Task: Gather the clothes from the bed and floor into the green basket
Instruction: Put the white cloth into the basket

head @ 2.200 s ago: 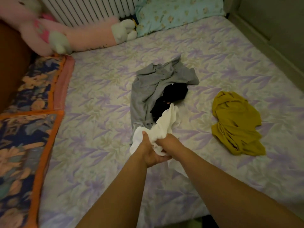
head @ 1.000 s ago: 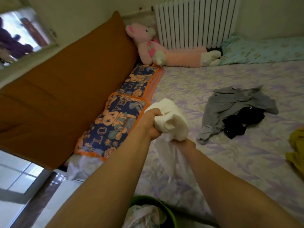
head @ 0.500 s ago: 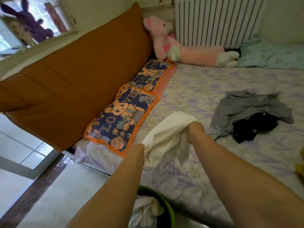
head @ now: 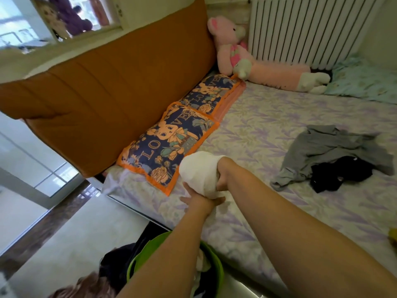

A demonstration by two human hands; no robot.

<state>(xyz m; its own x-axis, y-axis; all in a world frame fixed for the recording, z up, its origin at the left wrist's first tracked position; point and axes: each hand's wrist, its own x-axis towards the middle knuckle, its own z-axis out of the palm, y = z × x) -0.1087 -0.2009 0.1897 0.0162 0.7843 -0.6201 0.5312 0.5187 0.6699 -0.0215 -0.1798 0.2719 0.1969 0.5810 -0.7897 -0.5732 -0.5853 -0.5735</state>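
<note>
Over the bed edge, white garment [head: 200, 173] is bundled between both hands: right hand [head: 223, 176] clenched on its side, left hand [head: 198, 200] cupping underneath, fingers mostly hidden. Green basket [head: 217, 265] sits below, near the forearms. Risk: loose fabric drapes outside the rim, or the drop overshoots onto the floor. Gray shirt [head: 335, 147] and black garment [head: 339, 172] still on bed.

bundled cloth [head: 198, 172]: white, plain
basket [head: 148, 253]: bright green rim
bed sheet [head: 268, 125]: pale cream with a lilac leaf print
grey garment [head: 335, 147]: plain mid grey
black garment [head: 337, 173]: solid black
cushion [head: 165, 143]: navy, orange border, cartoon rabbit and "LOVE" lettering
backrest [head: 111, 89]: rust orange
plush toy [head: 240, 57]: pink with white paws
pillow [head: 363, 82]: pale teal, small print that looks like flowers
radiator [head: 305, 26]: white
</note>
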